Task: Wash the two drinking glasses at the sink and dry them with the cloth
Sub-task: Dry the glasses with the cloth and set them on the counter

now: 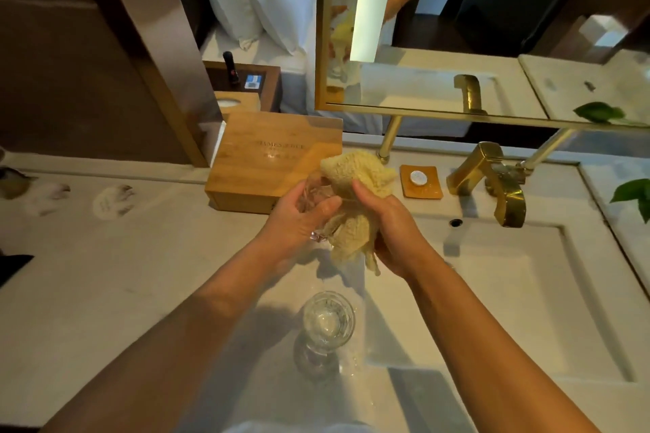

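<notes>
- Glass (314,192) held above the counter (105,274), left hand (299,218) curled round it.
- Right hand (390,221) grips the cloth (355,179), pressed against that glass.
- Second glass (329,320) stands upright near the counter's front edge, just left of the sink (527,292).

Sunk in the worktop (123,274) at right: sink (527,292), with faucet (489,176) behind it, dish (420,181) just left of the faucet, box (267,162) further left. On the worktop beside the sink's left edge: standing glass (329,320). Above it, before the box: held glass (313,193) in left hand (299,218), cloth (355,179) in right hand (387,225).
</notes>
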The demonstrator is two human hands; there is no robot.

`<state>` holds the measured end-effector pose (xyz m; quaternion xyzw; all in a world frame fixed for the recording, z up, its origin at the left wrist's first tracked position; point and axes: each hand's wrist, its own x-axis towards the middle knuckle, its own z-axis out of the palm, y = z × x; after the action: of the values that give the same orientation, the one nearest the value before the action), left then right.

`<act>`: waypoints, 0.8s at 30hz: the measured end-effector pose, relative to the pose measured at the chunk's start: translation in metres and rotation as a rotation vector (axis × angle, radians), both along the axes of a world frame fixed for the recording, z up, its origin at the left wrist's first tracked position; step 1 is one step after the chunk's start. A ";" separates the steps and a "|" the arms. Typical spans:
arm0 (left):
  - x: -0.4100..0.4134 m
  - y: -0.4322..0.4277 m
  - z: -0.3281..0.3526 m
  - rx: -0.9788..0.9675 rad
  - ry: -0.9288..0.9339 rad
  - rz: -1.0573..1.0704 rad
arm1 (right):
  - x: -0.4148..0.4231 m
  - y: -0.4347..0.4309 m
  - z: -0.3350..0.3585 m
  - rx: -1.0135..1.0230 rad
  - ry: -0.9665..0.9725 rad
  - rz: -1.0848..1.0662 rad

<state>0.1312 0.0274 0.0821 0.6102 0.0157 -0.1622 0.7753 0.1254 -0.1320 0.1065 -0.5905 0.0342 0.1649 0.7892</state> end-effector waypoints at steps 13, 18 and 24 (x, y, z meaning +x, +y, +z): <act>-0.040 0.020 0.079 0.119 -0.086 0.049 | -0.039 -0.020 0.094 -0.820 -0.696 0.456; -0.051 0.015 0.091 0.471 -0.152 -0.052 | -0.049 -0.008 0.086 -0.714 -0.473 0.529; -0.058 0.012 0.098 0.718 -0.479 0.086 | -0.051 0.000 0.081 -0.349 -0.270 0.447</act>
<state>0.0728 0.0393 0.1800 0.8604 -0.0837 0.0320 0.5016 0.0743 -0.1316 0.1876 -0.7264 -0.1736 0.2459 0.6178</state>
